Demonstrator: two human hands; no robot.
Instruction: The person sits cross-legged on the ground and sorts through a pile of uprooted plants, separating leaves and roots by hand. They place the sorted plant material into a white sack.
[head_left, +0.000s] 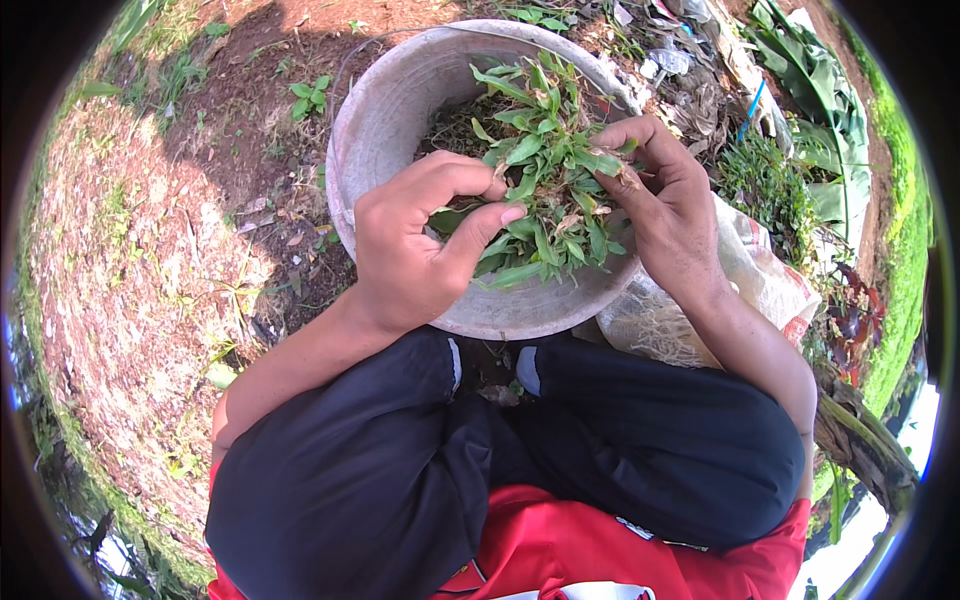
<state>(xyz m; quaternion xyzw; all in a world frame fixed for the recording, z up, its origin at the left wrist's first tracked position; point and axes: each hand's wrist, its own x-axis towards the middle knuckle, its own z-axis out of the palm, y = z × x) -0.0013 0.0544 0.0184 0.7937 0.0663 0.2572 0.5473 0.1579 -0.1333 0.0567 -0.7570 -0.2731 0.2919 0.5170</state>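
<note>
A leafy clump of green plants (551, 165), with withered brown leaves among the green, rises in a large grey bucket (517, 307) between my feet. My right hand (667, 202) is at the clump's right side, its thumb and forefinger pinching a dry, curled leaf (628, 178). On the opposite side is my left hand (420, 240), thumb and forefinger bent against the outer leaves. Whether a leaf is caught between those two fingertips cannot be made out. Dark soil with roots or dry stems (454, 131) shows inside the bucket behind the clump.
A thin wire handle (346, 64) rests along the bucket's left rim. Beside its right wall lies a pale woven sack (757, 277). Litter with clear plastic (670, 60) and a large banana leaf (814, 82) lie farther right. Bare reddish ground (142, 300) spreads leftward.
</note>
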